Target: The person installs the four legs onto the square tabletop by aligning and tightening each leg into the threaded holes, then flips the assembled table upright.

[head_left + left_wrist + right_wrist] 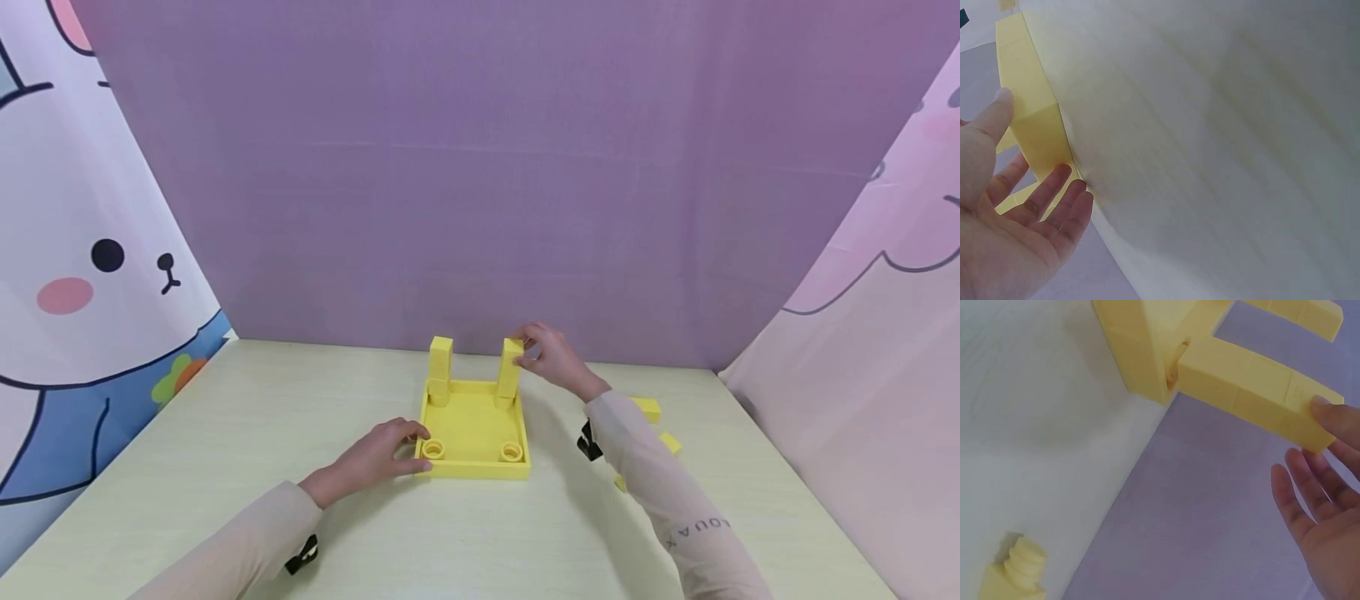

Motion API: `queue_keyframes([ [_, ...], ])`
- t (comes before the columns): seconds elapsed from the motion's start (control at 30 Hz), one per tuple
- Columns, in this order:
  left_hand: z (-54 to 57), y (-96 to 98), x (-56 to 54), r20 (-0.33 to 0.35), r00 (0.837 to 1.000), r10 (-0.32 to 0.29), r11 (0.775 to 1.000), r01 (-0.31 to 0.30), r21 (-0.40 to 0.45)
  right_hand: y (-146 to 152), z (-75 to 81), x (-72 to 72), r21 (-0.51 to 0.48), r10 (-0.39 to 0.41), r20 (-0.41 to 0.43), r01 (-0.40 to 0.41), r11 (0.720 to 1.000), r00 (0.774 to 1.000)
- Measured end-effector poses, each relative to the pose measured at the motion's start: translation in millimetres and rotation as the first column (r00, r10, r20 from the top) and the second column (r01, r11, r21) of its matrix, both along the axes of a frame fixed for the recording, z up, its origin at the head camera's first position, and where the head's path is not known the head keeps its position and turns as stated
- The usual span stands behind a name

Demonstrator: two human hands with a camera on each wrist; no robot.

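A square yellow tray-like base [472, 429] with a raised rim lies on the table. Round sockets [512, 452] show at its two near corners. Square yellow posts stand upright at both far corners. Around the top of the far right post [509, 373], my right hand [555, 362] pinches with thumb and fingers; seams cross that post in the right wrist view. The far left post [441, 358] stands untouched. At the base's near left corner, my left hand [375, 457] grips the rim, thumb on the front wall and fingers at the left side.
Loose yellow blocks [647, 408] lie right of the base, partly hidden by my right sleeve. One block [1025, 562] shows a threaded end in the right wrist view. A purple cloth [480, 183] hangs behind the table, with printed cloths at both sides.
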State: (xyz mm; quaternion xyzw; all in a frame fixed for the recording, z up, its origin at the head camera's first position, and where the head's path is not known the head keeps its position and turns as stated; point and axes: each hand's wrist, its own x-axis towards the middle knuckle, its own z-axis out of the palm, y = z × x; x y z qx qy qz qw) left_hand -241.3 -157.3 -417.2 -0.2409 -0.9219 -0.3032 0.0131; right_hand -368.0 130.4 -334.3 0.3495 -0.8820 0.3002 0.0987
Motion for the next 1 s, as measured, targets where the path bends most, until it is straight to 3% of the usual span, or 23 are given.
queue_keyframes([
  [0.23,-1.3,0.0,-0.6,0.000,1.000,-0.003,1.000,0.003,0.004,1.4,1.0,0.0,-0.003,0.001,0.059,-0.001,1.000,0.998],
  [0.53,-1.1,-0.1,-0.4,0.003,1.000,0.004,1.000,-0.004,0.005,-4.4,-7.9,5.8,-0.085,-0.060,-0.026,0.058,0.995,0.998],
  [0.73,-0.5,-0.2,0.1,0.006,1.000,0.004,1.000,-0.004,0.006,-5.7,-10.9,7.4,-0.096,-0.088,-0.033,0.085,0.992,0.996],
  [0.83,-0.1,-0.2,0.5,0.004,1.000,0.001,1.000,-0.001,0.008,-5.1,-11.4,6.8,-0.104,-0.074,-0.041,0.069,0.992,0.996],
  [1.0,0.0,-0.3,0.7,0.003,1.000,-0.003,1.000,0.003,0.009,-0.3,-14.5,0.9,-0.124,0.015,-0.098,-0.027,0.992,0.995],
])
